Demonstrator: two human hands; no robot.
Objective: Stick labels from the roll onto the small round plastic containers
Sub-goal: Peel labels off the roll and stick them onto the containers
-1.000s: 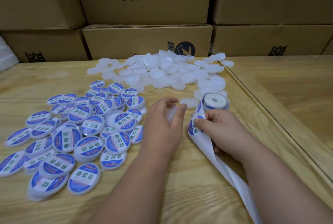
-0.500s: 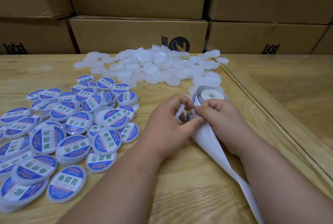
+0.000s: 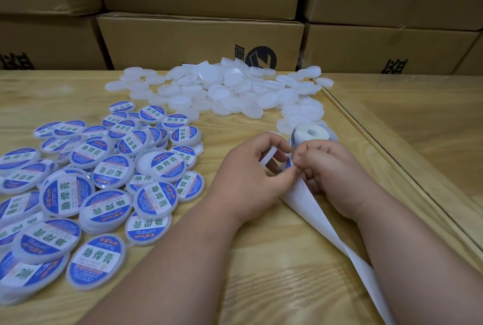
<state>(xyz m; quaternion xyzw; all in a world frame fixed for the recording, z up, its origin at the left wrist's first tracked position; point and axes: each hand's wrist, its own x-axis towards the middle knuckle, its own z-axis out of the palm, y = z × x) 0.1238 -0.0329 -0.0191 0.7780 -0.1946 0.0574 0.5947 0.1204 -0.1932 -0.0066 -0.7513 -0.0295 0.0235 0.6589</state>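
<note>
My left hand point(image 3: 251, 175) grips a plain white round container point(image 3: 269, 156), its rim showing between thumb and fingers. My right hand point(image 3: 329, 167) pinches a blue label point(image 3: 287, 162) at the edge of the backing strip, right against my left thumb. The label roll point(image 3: 309, 134) stands on the table just behind my right hand. Its white backing strip point(image 3: 326, 228) trails toward me under my right forearm. Several unlabelled white containers point(image 3: 222, 92) lie heaped at the back. Several labelled blue-and-white containers point(image 3: 104, 186) are spread at the left.
The wooden table point(image 3: 261, 259) has a raised ledge point(image 3: 392, 167) running along its right side. Stacked cardboard boxes point(image 3: 198, 37) form a wall directly behind the table.
My left hand has come right with the white container until it meets my right hand at the strip. My right fingers now pinch a label there. The camera has tilted slightly.
</note>
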